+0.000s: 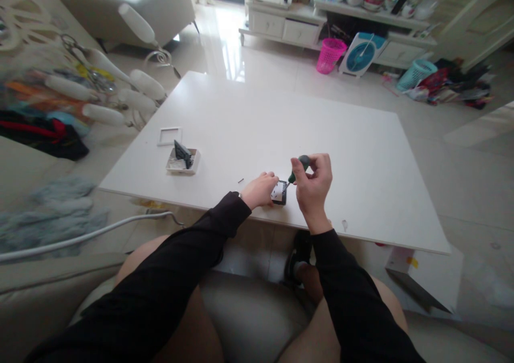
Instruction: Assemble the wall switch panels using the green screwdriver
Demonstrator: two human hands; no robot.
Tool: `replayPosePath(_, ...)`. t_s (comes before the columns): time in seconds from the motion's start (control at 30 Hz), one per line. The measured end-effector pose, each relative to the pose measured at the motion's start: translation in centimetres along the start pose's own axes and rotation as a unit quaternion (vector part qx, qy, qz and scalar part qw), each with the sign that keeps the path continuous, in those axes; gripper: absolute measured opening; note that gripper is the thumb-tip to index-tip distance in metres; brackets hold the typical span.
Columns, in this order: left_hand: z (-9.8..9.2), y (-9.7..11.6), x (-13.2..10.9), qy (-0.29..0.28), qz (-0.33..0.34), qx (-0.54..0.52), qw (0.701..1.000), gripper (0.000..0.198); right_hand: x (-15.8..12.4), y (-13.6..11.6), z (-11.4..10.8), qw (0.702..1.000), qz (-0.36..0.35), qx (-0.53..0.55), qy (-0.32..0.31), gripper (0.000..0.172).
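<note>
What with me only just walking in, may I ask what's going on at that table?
Someone's left hand holds a socket-like piece near the edge of the white table, while the right hand grips a green-handled screwdriver, its tip at or just above the piece's right side. A white frame and small box holding a dark part sit farther left.
</note>
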State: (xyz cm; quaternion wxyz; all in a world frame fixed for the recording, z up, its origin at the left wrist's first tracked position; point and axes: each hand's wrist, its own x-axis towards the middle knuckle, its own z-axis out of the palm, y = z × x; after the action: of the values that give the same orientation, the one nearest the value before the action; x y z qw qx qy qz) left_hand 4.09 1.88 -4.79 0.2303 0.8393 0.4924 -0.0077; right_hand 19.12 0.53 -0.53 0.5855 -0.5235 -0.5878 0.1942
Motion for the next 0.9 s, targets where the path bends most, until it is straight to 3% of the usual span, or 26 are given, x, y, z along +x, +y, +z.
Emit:
replayPosePath(0.33, -0.14, 0.07, -0.17, 0.003, 0.008, 0.010, 1.000, 0.054, -0.23, 0.44, 0.20, 0.999, 0.009, 0.016, -0.032, 0.017)
replayPosePath(0.63, 0.24, -0.27, -0.01, 0.006, 0.026, 0.006, 1.000, 0.045, -0.23, 0.78, 0.14, 0.999, 0.024, 0.017, -0.024, 0.020)
replayPosePath(0.77, 0.50, -0.60, 0.14, 0.008, 0.032, -0.001, 0.999, 0.048, -0.27, 0.91, 0.12, 1.000, 0.020, 0.017, -0.004, 0.025)
replayPosePath(0.9, 0.50, -0.88, 0.01, 0.008, 0.037, -0.009, 0.999, 0.061, -0.07, 1.05, -0.15, 0.998, 0.012, 0.023, 0.053, 0.028)
